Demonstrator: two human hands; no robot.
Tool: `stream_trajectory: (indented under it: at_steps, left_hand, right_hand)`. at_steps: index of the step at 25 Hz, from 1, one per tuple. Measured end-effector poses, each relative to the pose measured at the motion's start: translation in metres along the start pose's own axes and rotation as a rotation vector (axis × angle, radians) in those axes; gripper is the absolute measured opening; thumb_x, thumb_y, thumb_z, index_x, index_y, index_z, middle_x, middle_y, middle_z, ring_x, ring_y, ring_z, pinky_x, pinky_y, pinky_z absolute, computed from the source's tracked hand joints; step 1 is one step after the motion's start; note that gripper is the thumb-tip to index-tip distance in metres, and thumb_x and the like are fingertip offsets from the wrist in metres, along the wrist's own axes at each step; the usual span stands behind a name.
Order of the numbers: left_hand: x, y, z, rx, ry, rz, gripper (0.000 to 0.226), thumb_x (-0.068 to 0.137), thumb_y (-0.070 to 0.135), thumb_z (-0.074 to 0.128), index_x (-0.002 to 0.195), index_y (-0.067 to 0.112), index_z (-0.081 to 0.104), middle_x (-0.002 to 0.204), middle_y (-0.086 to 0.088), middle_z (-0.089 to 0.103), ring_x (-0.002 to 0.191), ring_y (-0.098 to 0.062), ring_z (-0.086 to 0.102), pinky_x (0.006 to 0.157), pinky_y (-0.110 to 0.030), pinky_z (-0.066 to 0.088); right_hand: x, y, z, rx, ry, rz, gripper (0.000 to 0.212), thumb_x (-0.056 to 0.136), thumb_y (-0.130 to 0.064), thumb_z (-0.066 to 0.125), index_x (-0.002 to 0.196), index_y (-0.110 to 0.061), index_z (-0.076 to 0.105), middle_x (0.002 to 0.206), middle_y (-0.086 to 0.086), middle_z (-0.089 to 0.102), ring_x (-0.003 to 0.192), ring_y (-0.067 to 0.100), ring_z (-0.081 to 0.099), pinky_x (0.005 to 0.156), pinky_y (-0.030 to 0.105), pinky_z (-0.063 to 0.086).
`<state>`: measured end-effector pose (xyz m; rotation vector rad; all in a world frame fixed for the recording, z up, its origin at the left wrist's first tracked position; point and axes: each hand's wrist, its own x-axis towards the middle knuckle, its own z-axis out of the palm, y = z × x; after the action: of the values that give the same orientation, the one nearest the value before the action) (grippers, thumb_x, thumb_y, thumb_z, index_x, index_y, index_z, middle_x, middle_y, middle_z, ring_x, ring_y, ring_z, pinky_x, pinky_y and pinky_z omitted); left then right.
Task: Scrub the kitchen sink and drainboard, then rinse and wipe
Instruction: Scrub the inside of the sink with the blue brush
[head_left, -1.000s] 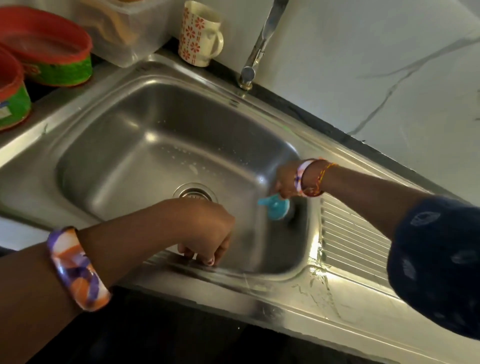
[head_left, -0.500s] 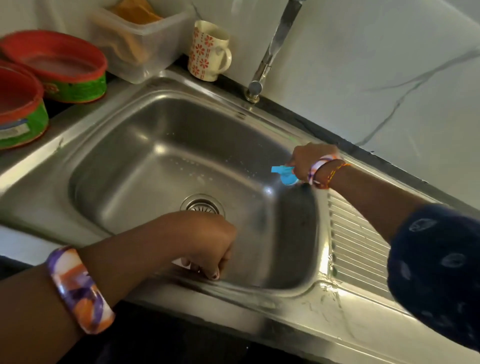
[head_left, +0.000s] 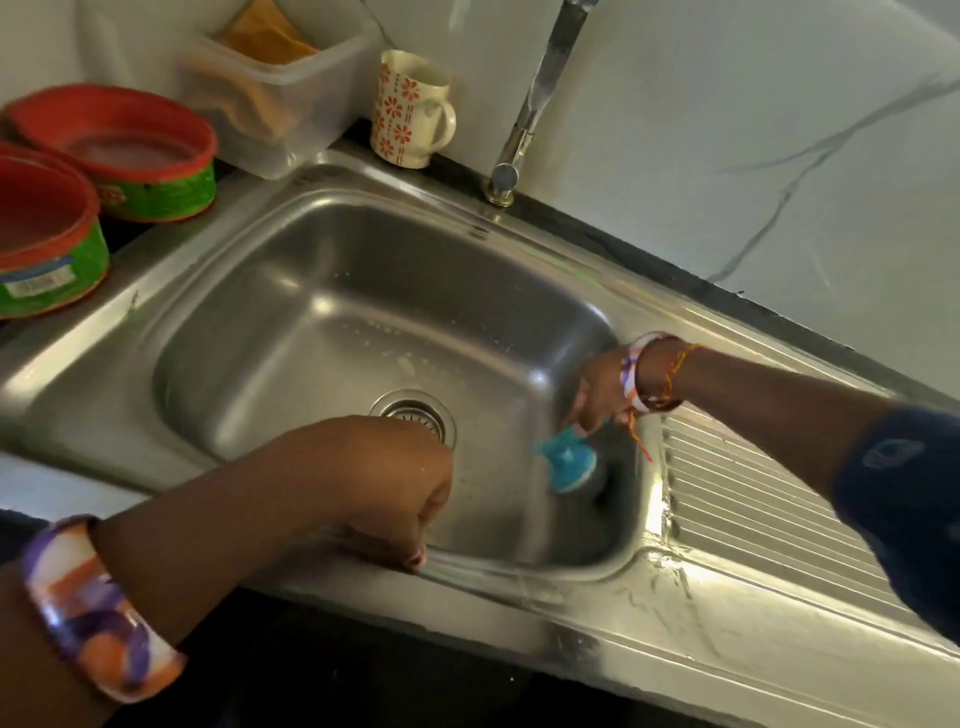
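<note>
Two hands are at work over a shiny metal sink (head_left: 322, 291). The right hand (head_left: 602, 389) reaches down into the bowl at its right side, and its fingers (head_left: 587, 415) are curled round the top of a blue scrubber (head_left: 563, 462). The scrubber hangs just below those fingers, with its round head down against the right wall of the bowl, near the bottom. The left hand (head_left: 395, 493) rests on the front rim of the sink, with its fingers (head_left: 410, 558) curled over the edge; I cannot tell if they hold anything. The drain (head_left: 415, 413) sits in the middle of the bowl, partly hidden behind the left hand and a little way left of the scrubber. The ribbed drainboard (head_left: 737, 493) lies to the right of the bowl, under the right arm. A tall tap (head_left: 540, 93) stands at the back. On the worktop behind the sink are a cup with red flowers (head_left: 408, 109), a clear plastic box (head_left: 291, 98) and two round tubs with red lids, one in front (head_left: 47, 244) and one behind (head_left: 130, 150). Each wrist wears a bright bangle, the left (head_left: 88, 608) and the right (head_left: 636, 371).
</note>
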<state>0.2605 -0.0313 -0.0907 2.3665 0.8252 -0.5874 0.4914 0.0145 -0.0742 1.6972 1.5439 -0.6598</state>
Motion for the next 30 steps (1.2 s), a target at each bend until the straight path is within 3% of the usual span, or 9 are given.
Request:
stream_trajectory:
  at_steps: [2, 4, 6, 10, 13, 16, 19, 25, 30]
  left_hand:
    - [0.005, 0.003, 0.0, 0.038, -0.021, -0.006, 0.021, 0.08, 0.034, 0.07, 0.09, 0.016, 0.07, 0.088, 0.002, 0.068, 0.067, -0.009, 0.052, 0.052, -0.018, 0.034]
    - [0.007, 0.001, -0.001, 0.05, -0.03, -0.016, 0.022, 0.079, 0.035, 0.071, 0.09, 0.016, 0.071, 0.093, 0.0, 0.07, 0.072, -0.009, 0.055, 0.053, -0.017, 0.035]
    - [0.007, -0.001, -0.002, 0.05, -0.009, -0.028, 0.022, 0.078, 0.036, 0.072, 0.088, 0.017, 0.071, 0.09, 0.001, 0.07, 0.072, -0.009, 0.054, 0.053, -0.018, 0.036]
    - [0.008, -0.001, 0.003, 0.074, 0.017, 0.012, 0.024, 0.077, 0.035, 0.072, 0.092, 0.016, 0.072, 0.093, -0.001, 0.071, 0.067, -0.009, 0.051, 0.052, -0.018, 0.034]
    - [0.012, -0.006, -0.002, 0.016, -0.012, 0.014, 0.024, 0.076, 0.036, 0.074, 0.089, 0.017, 0.072, 0.092, -0.001, 0.072, 0.073, -0.012, 0.058, 0.056, -0.02, 0.039]
    - [0.018, -0.013, -0.001, -0.039, -0.087, 0.011, 0.017, 0.072, 0.038, 0.076, 0.075, 0.024, 0.068, 0.086, -0.002, 0.072, 0.081, -0.018, 0.067, 0.069, -0.029, 0.052]
    - [0.02, -0.015, 0.0, -0.09, -0.138, 0.007, 0.02, 0.072, 0.039, 0.077, 0.068, 0.027, 0.061, 0.079, 0.003, 0.068, 0.078, -0.015, 0.065, 0.067, -0.027, 0.051]
    - [0.027, -0.014, 0.0, -0.108, -0.143, -0.032, 0.019, 0.073, 0.036, 0.076, 0.083, 0.021, 0.072, 0.082, 0.001, 0.069, 0.074, -0.015, 0.063, 0.058, -0.021, 0.045]
    - [0.022, -0.014, -0.001, -0.129, -0.11, -0.029, 0.02, 0.073, 0.037, 0.077, 0.079, 0.02, 0.068, 0.082, 0.0, 0.067, 0.081, -0.02, 0.065, 0.061, -0.023, 0.044]
  right_hand:
    - [0.009, 0.003, -0.026, -0.189, 0.236, 0.103, 0.03, 0.089, -0.014, 0.059, 0.118, -0.006, 0.062, 0.075, -0.002, 0.064, 0.065, 0.013, 0.061, 0.047, 0.014, 0.038]
    - [0.02, 0.004, -0.037, -0.413, 0.6, 0.155, 0.025, 0.087, -0.016, 0.058, 0.11, -0.011, 0.064, 0.102, 0.006, 0.068, 0.094, 0.027, 0.065, 0.063, 0.018, 0.038]
    - [0.033, 0.005, -0.017, -0.453, 0.757, 0.146, 0.022, 0.09, -0.018, 0.052, 0.107, -0.014, 0.065, 0.109, 0.007, 0.068, 0.103, 0.029, 0.064, 0.073, 0.025, 0.042]
    - [0.061, 0.001, 0.055, -0.369, 0.558, 0.113, 0.028, 0.098, -0.026, 0.041, 0.117, -0.02, 0.061, 0.117, 0.004, 0.065, 0.11, 0.026, 0.062, 0.085, 0.032, 0.049]
    - [0.049, 0.006, 0.021, -0.323, 0.662, 0.16, 0.026, 0.094, -0.028, 0.048, 0.114, -0.02, 0.064, 0.115, 0.004, 0.067, 0.108, 0.025, 0.063, 0.084, 0.03, 0.049]
    - [0.007, 0.012, -0.02, -0.548, 0.796, 0.219, 0.027, 0.095, -0.03, 0.048, 0.113, -0.018, 0.064, 0.115, 0.006, 0.066, 0.109, 0.029, 0.061, 0.084, 0.029, 0.046]
    - [0.003, 0.012, -0.021, -0.667, 0.757, 0.169, 0.024, 0.095, -0.024, 0.047, 0.11, -0.014, 0.063, 0.114, 0.007, 0.065, 0.108, 0.03, 0.061, 0.08, 0.029, 0.043]
    - [0.071, -0.021, 0.04, -0.456, 0.576, 0.14, 0.031, 0.096, -0.013, 0.041, 0.118, -0.011, 0.063, 0.12, 0.008, 0.065, 0.115, 0.027, 0.06, 0.089, 0.034, 0.048]
    - [0.025, 0.001, -0.033, -0.505, 0.676, 0.24, 0.024, 0.085, -0.021, 0.059, 0.106, -0.014, 0.067, 0.11, 0.007, 0.068, 0.105, 0.027, 0.064, 0.077, 0.028, 0.046]
